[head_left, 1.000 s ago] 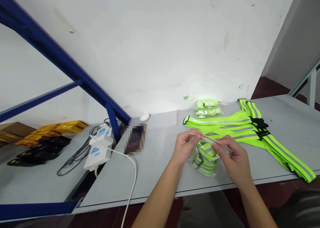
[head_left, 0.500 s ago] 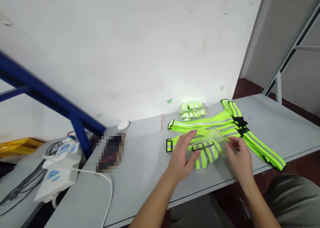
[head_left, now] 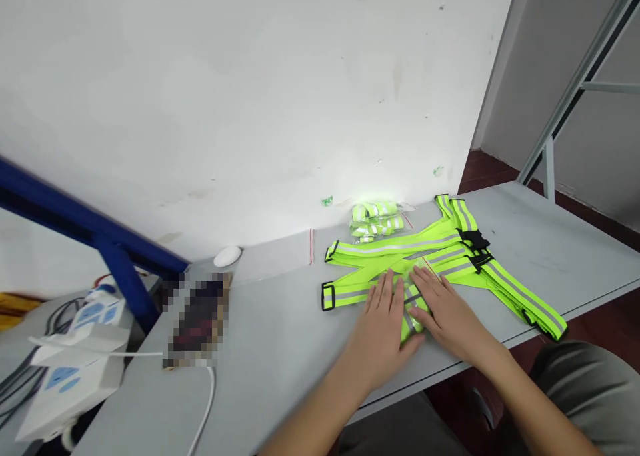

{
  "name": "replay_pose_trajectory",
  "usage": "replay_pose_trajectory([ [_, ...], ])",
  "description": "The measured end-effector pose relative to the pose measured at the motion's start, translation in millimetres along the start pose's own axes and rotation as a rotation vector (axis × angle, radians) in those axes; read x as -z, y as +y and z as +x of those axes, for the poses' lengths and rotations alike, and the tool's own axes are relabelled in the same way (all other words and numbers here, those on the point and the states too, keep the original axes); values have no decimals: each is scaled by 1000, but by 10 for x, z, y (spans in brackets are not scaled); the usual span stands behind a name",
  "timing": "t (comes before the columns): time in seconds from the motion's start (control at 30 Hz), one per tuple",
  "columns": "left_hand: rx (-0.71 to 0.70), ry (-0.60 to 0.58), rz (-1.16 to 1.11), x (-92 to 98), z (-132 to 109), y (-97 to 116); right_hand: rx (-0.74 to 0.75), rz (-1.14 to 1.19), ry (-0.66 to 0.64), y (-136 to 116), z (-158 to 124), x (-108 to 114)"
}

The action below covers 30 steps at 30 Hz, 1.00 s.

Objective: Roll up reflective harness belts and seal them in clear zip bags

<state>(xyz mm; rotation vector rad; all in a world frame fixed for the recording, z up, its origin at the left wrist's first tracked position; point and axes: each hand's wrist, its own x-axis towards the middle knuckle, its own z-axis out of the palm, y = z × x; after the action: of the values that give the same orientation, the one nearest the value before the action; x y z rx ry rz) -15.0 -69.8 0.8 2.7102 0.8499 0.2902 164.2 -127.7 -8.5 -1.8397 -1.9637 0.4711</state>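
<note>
A clear bag with a folded yellow-green reflective strap (head_left: 413,309) lies near the table's front edge. My left hand (head_left: 381,333) rests flat on its left side, fingers stretched out. My right hand (head_left: 447,313) lies over its right side, fingers extended, with the thumb on the bag. Both palms hide much of it. Just behind, unfolded reflective straps (head_left: 395,248) with black buckles (head_left: 474,240) spread across the table. Packed bags of the same straps (head_left: 376,219) are stacked against the wall.
An empty clear bag (head_left: 275,259) with a red seal line lies on the grey table (head_left: 280,336). Left of it are a white oval object (head_left: 228,256), a pixelated item (head_left: 197,319), a white cable and power strips (head_left: 83,356). A blue frame (head_left: 120,269) stands at left.
My right hand has let go of the bag's sealed edge and now lies on the bag. My left hand has moved onto the bag from its left side. The view has shifted slightly.
</note>
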Motion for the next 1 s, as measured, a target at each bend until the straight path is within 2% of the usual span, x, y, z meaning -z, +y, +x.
replay_pose_trajectory([
  [0.3, -8, -73, -8, 71, 32, 58, 48, -88, -1, 47, -59, -15],
  [0.4, -24, -25, -17, 94, 6, 83, 114, -183, 10, 98, -94, -28],
  [0.53, -48, 54, -87, 172, -37, 87, 309, -367, 134, 77, -178, 33],
  [0.63, -51, 112, -194, 222, -58, 68, 447, -514, 168, 26, -204, 111],
  [0.73, -45, 173, -311, 231, -77, 37, 481, -604, 212, 11, -149, 178],
  [0.87, -81, 309, -381, 258, -99, -56, 541, -615, 209, 44, -9, 380],
  [0.93, -61, 461, -445, 303, -96, -138, 551, -605, 238, 103, 73, 588],
  [1.0, 14, 640, -558, 350, -78, -222, 495, -602, 308, 228, 186, 850],
])
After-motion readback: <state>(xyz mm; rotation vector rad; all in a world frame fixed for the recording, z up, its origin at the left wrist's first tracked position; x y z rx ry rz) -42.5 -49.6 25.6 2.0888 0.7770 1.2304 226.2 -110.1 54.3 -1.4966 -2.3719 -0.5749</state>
